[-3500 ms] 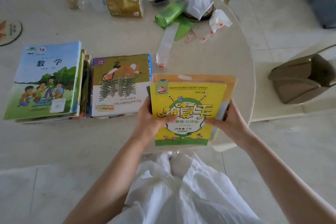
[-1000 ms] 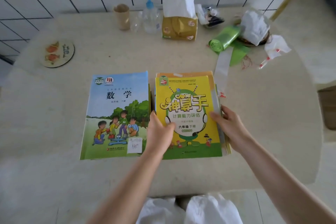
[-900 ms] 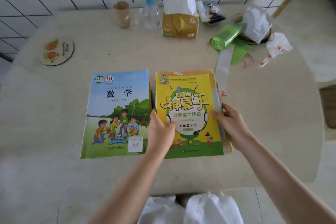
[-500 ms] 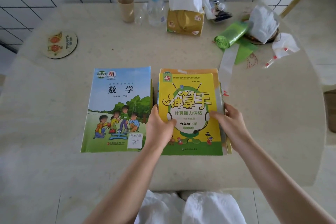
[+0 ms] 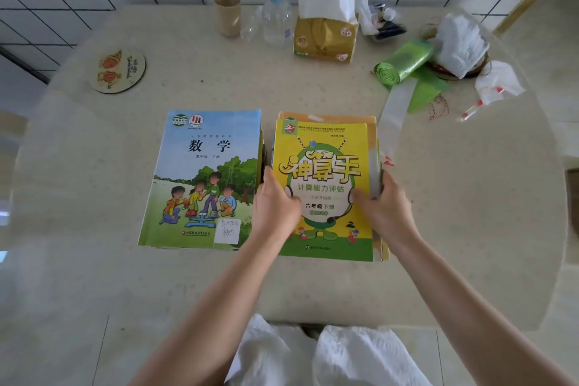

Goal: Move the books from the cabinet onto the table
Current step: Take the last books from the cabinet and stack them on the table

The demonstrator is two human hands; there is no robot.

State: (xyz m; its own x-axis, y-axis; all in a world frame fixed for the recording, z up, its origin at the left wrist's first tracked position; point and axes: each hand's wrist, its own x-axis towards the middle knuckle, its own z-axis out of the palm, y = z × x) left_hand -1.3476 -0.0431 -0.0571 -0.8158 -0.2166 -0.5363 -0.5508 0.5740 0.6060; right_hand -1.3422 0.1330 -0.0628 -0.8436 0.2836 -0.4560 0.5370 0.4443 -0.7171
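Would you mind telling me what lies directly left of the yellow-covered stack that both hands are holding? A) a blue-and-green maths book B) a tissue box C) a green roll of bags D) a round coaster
A: the blue-and-green maths book lies right beside the yellow-covered stack held by the left hand and right hand.

Both forearms reach forward; the left hand grips the left edge of the yellow book stack, the right hand its right edge, thumbs on top

Lay flat on the beige table — blue-and-green illustrated maths textbook stack left, yellow-covered workbook stack just beside it, spines parallel.
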